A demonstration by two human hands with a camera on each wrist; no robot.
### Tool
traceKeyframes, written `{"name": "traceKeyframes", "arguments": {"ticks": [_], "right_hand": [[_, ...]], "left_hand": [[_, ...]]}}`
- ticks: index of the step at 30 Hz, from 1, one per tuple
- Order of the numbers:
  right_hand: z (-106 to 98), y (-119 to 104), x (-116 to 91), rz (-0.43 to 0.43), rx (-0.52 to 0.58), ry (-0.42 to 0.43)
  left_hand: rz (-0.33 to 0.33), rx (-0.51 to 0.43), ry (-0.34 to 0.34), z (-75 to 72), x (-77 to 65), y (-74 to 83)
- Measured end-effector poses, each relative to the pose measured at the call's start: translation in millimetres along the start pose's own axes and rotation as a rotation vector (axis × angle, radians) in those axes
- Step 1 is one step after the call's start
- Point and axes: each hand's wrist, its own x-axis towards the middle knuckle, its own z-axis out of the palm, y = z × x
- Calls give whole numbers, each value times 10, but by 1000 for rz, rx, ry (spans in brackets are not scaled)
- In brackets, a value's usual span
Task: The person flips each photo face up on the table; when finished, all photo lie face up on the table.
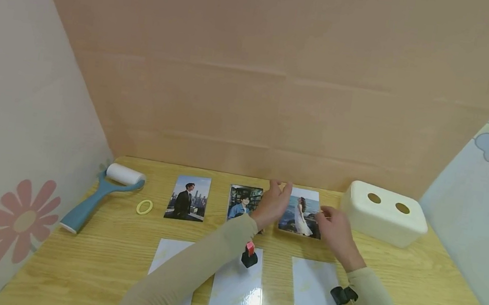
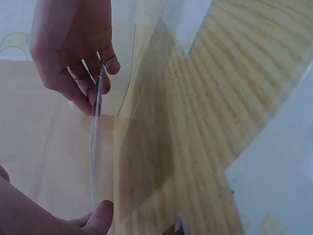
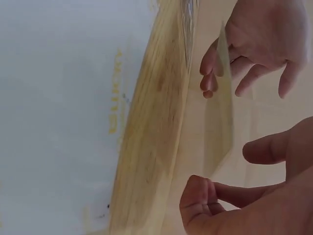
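Both hands are at a photo print [image 1: 300, 211] of a figure in a white dress by the sea. My right hand [image 1: 338, 233] pinches its right side. My left hand [image 1: 272, 203] holds the opposite side, some fingers raised. Edge-on in the left wrist view, the print [image 2: 96, 152] runs between the two hands, slightly above the wooden table. The right wrist view shows its glossy surface [image 3: 220, 117]. Left of it lies a photo with bookshelves [image 1: 238, 204], partly hidden by my left hand. Farther left is a photo of a suited figure [image 1: 187, 199].
Three white glossy sheets [image 1: 235, 292] lie nearer me, partly under my forearms. At the left are a blue-handled lint roller [image 1: 94, 201] and a small yellow ring [image 1: 144, 207]. A white box with two holes [image 1: 382, 216] stands close right of my right hand. A brown backdrop [image 1: 250, 98] rises behind.
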Motion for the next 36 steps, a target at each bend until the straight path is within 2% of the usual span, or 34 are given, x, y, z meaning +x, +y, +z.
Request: {"name": "traceKeyframes", "arguments": {"ticks": [4,10,23,36], "right_hand": [[-10,15,5,63,-35,-67],[-4,25,42,76,-59,-80],[28,23,48,119,-63,-127],[26,-21,-11,120,-117,-171]], "left_hand": [[-22,18,-19,30,-29,-25],[-33,36,-59,71,-43,-40],[-72,100,-20,106,-22,-66],[-76,56,-53,98,-46,-104]]}}
